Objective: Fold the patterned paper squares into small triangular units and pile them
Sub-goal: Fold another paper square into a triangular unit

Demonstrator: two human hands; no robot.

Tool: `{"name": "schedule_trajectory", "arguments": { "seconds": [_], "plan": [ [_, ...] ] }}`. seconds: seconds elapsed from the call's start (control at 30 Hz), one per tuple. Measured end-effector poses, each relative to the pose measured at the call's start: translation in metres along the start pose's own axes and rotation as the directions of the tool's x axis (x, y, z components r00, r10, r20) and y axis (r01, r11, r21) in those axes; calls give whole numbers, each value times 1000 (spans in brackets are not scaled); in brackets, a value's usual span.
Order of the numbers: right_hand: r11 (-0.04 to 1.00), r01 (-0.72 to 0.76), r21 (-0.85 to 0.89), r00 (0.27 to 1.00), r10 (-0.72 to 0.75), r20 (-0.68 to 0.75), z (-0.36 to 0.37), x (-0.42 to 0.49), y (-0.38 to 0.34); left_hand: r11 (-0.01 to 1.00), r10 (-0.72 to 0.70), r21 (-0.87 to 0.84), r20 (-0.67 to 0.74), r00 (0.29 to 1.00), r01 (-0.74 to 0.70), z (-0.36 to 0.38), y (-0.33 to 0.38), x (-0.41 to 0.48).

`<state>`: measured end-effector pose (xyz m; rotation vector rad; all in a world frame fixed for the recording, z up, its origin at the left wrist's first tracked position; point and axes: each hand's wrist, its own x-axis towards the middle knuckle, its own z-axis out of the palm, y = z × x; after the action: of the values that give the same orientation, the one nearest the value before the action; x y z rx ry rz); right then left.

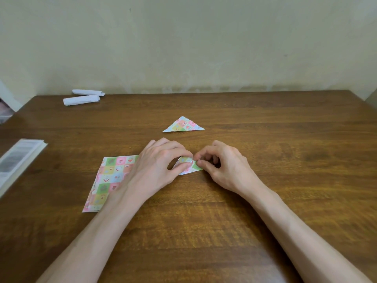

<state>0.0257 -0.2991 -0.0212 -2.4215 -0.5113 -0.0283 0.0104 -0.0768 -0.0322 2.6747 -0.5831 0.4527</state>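
Observation:
A small folded piece of patterned paper (188,166) lies on the wooden table (265,139) between my hands. My left hand (159,164) pinches its left part between thumb and fingers. My right hand (222,164) has curled fingers that pinch the paper's right corner. A finished patterned triangle (183,125) lies flat farther back, apart from both hands. A stack of unfolded patterned squares (110,178) sits to the left, partly under my left forearm.
Two rolled white paper pieces (83,98) lie at the table's back left. A white book or box (16,162) sits at the left edge. A pale wall (183,48) stands right behind the table.

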Motion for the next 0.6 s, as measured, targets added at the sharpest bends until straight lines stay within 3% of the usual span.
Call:
{"name": "schedule_trajectory", "arguments": {
  "seconds": [0.6],
  "plan": [
    [999,13,40,999,-11,-34,1,5,5,999,35,23,11,999,-35,0,-1,1]
  ]
}}
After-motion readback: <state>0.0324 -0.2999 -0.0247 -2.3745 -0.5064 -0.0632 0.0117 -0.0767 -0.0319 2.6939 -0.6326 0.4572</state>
